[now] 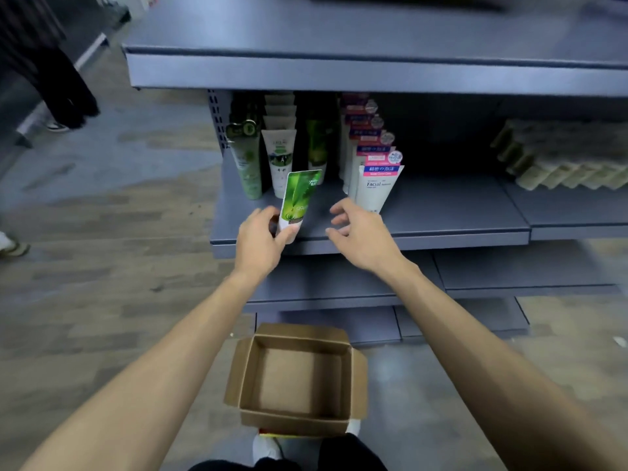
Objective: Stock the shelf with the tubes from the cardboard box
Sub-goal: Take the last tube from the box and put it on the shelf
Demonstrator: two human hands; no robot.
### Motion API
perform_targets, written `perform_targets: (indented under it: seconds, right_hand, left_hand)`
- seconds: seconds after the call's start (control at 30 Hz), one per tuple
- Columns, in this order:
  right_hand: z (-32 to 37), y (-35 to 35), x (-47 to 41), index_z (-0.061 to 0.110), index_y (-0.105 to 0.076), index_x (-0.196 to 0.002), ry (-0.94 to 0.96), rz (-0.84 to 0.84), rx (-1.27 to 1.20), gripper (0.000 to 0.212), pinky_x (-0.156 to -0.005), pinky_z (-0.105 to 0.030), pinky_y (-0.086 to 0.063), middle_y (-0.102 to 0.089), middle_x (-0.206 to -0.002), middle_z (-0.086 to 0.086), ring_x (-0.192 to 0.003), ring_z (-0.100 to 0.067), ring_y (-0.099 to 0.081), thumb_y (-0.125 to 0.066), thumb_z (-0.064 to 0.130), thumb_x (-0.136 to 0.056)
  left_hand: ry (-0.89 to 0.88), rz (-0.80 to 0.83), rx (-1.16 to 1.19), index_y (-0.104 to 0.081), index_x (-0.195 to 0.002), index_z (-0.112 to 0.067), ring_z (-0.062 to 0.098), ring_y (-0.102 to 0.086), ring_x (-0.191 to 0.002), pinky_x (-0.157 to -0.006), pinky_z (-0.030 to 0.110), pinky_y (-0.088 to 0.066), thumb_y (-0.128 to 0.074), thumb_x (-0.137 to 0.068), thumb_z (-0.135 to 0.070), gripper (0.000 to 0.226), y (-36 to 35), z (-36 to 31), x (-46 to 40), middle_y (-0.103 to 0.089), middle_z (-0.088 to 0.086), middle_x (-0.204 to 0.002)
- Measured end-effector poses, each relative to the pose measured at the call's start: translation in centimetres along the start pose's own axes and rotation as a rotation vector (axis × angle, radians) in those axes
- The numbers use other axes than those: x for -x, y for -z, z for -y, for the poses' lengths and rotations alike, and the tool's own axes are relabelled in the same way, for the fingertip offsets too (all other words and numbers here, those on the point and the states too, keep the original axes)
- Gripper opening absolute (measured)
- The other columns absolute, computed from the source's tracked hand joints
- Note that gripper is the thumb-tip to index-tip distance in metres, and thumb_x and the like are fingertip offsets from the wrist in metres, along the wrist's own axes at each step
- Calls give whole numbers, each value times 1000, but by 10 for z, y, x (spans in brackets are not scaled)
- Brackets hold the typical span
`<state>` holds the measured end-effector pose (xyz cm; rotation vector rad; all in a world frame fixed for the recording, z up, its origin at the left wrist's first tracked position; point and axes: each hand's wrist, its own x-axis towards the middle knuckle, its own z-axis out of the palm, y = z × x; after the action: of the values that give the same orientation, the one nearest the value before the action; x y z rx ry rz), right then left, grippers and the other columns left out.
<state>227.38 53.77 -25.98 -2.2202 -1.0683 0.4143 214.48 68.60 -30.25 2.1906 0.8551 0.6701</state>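
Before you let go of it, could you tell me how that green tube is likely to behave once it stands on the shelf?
The green tube is tall, narrow and tilted in the left hand, so it may tip if released crooked. It stands cap-down like its neighbours, probably stable once upright. The right hand is open nearby to steady it.

Floor [102, 266]: we see wood-look planks, grey-brown, with worn pale patches.
Shelving [373, 73]: we face grey metal tiers with a perforated back panel [217, 117].
Bystander [68, 96]: dark trousers at our far left.
Light: dim, bluish, even.
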Motion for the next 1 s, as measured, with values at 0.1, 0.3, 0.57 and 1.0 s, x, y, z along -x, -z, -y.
perform_targets:
  seconds: [0.1, 0.3, 0.57, 1.0]
  right_hand:
    - [-14, 3, 0, 20, -55, -120, -35, -44, -8, 30, -84, -32, -55, -63, -107, 3, -85, -12, -65, -63, 25, -91]
    - [-30, -2, -14, 19, -59, -116, -61, -111, -10, 28, -85, -34, -55, -65, -102, 3, -80, -10, -64, -63, 26, -89]
    - [-41, -12, -20, 20, -60, -113, -71, -167, -32, 25, -80, -31, -57, -68, -95, 6, -78, -6, -64, -62, 31, -91]
    - [-53, -25, -24, 18, -61, -111, -89, -146, -38, 22, -78, -29, -57, -69, -88, 10, -77, -7, -67, -62, 28, -92]
  left_hand:
    - [50, 29, 66, -68, -94, -15, 21, -64, -78, -76, 41, -54, -74, -82, -42, 30, -14, 0, -9, -65, 6, -87]
    - [20, 72, 88, -68, -102, -16, 21, -66, -83, -79, 44, -56, -70, -85, -40, 28, -38, 1, -25, -65, 6, -92]
    - [4, 36, 153, -61, -101, -18, 11, -69, -84, -81, 38, -57, -67, -90, -28, 16, -56, -3, -45, -71, -4, -90]
    - [7, -23, 87, -54, -104, -13, 19, -64, -88, -80, 40, -55, -64, -90, -23, 20, -82, -9, -88, -67, -1, -93]
